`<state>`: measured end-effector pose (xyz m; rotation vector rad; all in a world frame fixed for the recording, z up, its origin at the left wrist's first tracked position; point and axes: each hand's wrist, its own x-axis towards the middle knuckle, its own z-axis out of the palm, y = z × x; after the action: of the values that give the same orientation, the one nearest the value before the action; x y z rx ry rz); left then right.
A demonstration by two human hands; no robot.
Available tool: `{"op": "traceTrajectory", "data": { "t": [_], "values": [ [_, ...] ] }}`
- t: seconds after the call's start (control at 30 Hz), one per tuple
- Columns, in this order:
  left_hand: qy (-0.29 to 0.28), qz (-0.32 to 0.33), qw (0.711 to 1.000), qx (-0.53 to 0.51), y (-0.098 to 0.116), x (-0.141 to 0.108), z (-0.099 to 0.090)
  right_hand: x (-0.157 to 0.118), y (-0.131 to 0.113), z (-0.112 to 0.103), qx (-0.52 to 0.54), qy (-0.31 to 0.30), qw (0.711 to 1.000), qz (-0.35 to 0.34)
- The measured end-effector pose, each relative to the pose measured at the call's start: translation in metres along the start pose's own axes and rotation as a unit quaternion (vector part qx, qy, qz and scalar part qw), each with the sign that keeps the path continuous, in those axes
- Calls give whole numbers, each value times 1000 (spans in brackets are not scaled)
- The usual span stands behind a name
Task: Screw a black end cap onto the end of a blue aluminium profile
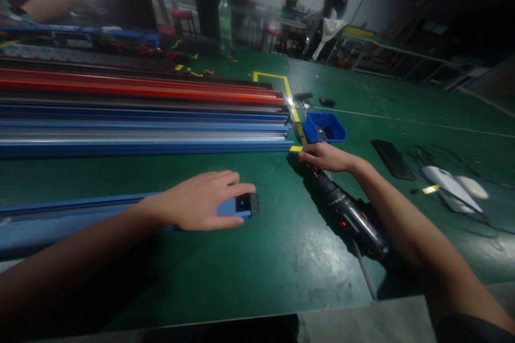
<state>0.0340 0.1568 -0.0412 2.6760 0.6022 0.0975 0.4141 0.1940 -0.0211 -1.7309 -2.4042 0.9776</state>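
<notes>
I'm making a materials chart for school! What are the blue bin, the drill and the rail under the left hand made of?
Bin: probably plastic, smooth, with even blue walls.
Drill: likely a hard plastic shell, black and glossy, from its bright highlights.
Rail: perhaps coated metal, from its blue sheen and straight ridges; plastic is possible.

1 left hand, 1 right hand, 1 drill, 1 blue bin.

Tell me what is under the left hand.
A blue profile lies under the left hand. It shows past the wrist and between thumb and forefinger, with a black piece at its end. The stretch beneath the palm is covered, so its surface cannot be seen.
</notes>
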Motion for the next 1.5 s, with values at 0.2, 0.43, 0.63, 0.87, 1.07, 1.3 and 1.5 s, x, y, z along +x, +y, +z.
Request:
{"op": "traceTrajectory", "data": {
  "t": [0.2,0.43,0.63,0.87,1.07,1.3,1.5],
  "values": [
    [9,7,1000,-1,-1,0,0,-2,0,-2,-34,-3,999,-18],
    [5,9,1000,3,-2,1,1,-2,-2,-2,-44,-8,998,-40],
    [5,1,1000,5,0,1,-1,-2,-3,-2,-40,-6,999,-35],
    [6,2,1000,6,2,1,-2,-2,-1,-1,0,-8,1000,-23],
    [-3,-3,1000,-4,1,0,-2,-1,0,-1,-12,-2,1000,-8],
    [4,1,1000,-2,1,1,-1,0,3,-1,-7,14,1000,-21],
    [2,3,1000,2,0,0,0,0,5,-2,-2,11,1000,-22]
  ]
}}
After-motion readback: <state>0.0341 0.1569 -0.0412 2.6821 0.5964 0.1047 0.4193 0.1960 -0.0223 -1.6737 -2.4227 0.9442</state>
